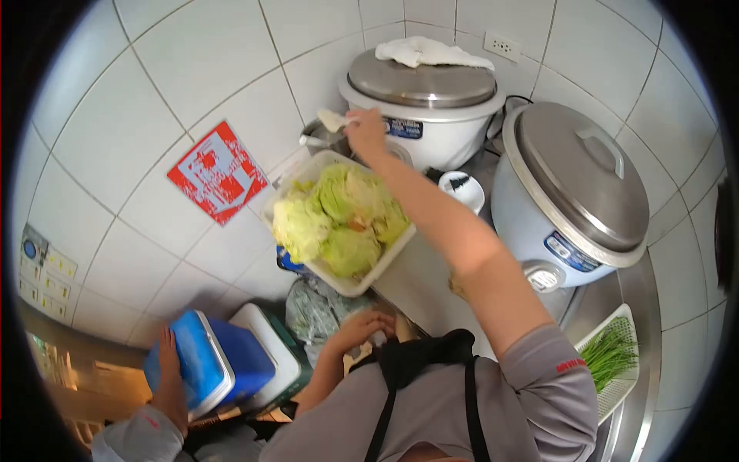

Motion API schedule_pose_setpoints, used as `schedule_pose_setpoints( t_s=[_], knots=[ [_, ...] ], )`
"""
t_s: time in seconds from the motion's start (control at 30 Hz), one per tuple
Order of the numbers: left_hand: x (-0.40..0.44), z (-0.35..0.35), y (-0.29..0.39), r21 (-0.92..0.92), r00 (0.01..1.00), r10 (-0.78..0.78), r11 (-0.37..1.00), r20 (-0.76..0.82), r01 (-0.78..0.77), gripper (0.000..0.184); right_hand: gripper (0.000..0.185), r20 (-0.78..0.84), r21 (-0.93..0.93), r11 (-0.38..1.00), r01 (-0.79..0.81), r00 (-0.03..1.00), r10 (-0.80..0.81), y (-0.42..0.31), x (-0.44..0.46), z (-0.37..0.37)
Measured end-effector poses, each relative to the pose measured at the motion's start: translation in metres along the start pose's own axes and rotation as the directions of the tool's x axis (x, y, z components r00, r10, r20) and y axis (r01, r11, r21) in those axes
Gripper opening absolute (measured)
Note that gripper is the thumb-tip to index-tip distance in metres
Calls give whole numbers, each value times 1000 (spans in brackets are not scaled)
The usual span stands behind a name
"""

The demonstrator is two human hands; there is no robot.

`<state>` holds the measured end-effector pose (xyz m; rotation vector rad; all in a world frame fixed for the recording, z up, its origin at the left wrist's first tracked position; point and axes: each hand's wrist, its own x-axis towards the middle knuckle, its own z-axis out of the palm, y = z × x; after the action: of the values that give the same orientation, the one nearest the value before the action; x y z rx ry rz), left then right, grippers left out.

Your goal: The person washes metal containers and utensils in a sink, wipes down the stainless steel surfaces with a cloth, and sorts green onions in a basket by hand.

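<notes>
My right hand reaches forward over the counter, its fingers closed round a white paddle that looks like a rice paddle. Below the paddle is a metal pot, partly hidden, with a white handle sticking out. Just under my right forearm, a white plastic tub holds several lettuce heads. My left hand hangs near my waist below the tub, fingers loosely bent and with nothing visible in them. Clear plastic bags lie beside it.
Two large rice cookers stand at the back and right; a white cloth lies on one lid. A white cup is between them. Green stalks fill a basket. Another person's hand rests on a blue cooler.
</notes>
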<state>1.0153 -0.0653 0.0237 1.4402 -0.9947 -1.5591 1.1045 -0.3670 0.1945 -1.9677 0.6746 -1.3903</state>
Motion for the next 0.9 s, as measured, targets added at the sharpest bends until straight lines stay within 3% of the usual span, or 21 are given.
schedule_pose_setpoints(
  t_s=[0.03, 0.1, 0.2, 0.27, 0.3, 0.33, 0.37, 0.4, 0.43, 0.47, 0.5, 0.53, 0.6, 0.67, 0.73, 0.8, 0.83, 0.9],
  knots=[
    [-9, -4, 12, -49, 996, -74, 996, -50, 71, 32, 21, -36, -71, 997, 42, 998, -45, 16, 2, 29],
    [-15, -16, 23, 44, 998, -56, 997, -37, 58, 31, 29, -45, -3, 995, -101, 994, 101, 40, 8, 72],
    [-12, -29, 33, 29, 1000, 22, 999, 12, -22, 33, 41, 117, -188, 950, -250, 954, 275, 62, 17, 103],
    [-10, -29, 49, -4, 994, 93, 996, 49, -93, 35, 52, 321, -355, 885, -302, 850, 419, 49, 22, 85],
    [-6, -29, 55, -24, 994, 88, 996, 66, -86, 36, 44, 512, -373, 919, -128, 797, 319, 53, 29, 75],
    [1, -27, 61, -40, 991, 82, 996, 101, -78, 37, 33, 552, -352, 936, 0, 808, 207, 49, 29, 60],
    [7, -23, 65, -52, 987, 67, 997, 149, -60, 39, 25, 650, -413, 885, 216, 750, 121, 36, 32, 40],
    [15, -18, 67, -167, 982, 71, 985, 173, -42, 38, 30, 832, -395, 781, 484, 549, 80, 36, 38, 29],
    [22, -11, 69, -278, 979, 64, 961, 196, -7, 38, 33, 704, -340, 903, 261, 708, 61, 38, 29, 8],
    [25, -3, 71, -381, 977, 45, 924, 208, 38, 38, 36, 745, -281, 915, 289, 666, 19, 26, 23, -22],
    [35, -1, 80, -425, 949, -24, 890, 314, 163, 35, 39, 741, -257, 943, 213, 670, 51, -3, 10, -72],
    [50, 2, 77, -374, 933, 92, 926, 349, 48, 33, 41, 739, -224, 964, 146, 669, 70, -29, -11, -122],
    [74, 12, 63, -322, 853, 331, 924, 404, -206, 31, 45, 693, -241, 951, 194, 720, 29, -39, -49, -183],
    [88, 32, 72, -337, 869, 254, 935, 426, -108, 33, 44, 645, -236, 963, 130, 762, 55, -59, -98, -253],
    [97, 65, 83, -327, 874, 243, 939, 422, -104, 36, 43, 568, -117, 993, 14, 822, 55, -84, -154, -315],
    [107, 119, 96, -319, 859, 318, 927, 400, -195, 40, 45, 561, 199, 964, -177, 827, 36, -103, -203, -350],
    [120, 145, 87, -439, 850, 374, 877, 371, -194, 42, 46, 555, 355, 898, -261, 831, 22, -110, -224, -361],
    [127, 197, 75, -538, 837, 353, 838, 419, -84, 41, 49, 435, 681, 690, -247, 894, -110, -122, -257, -379]
  ],
)
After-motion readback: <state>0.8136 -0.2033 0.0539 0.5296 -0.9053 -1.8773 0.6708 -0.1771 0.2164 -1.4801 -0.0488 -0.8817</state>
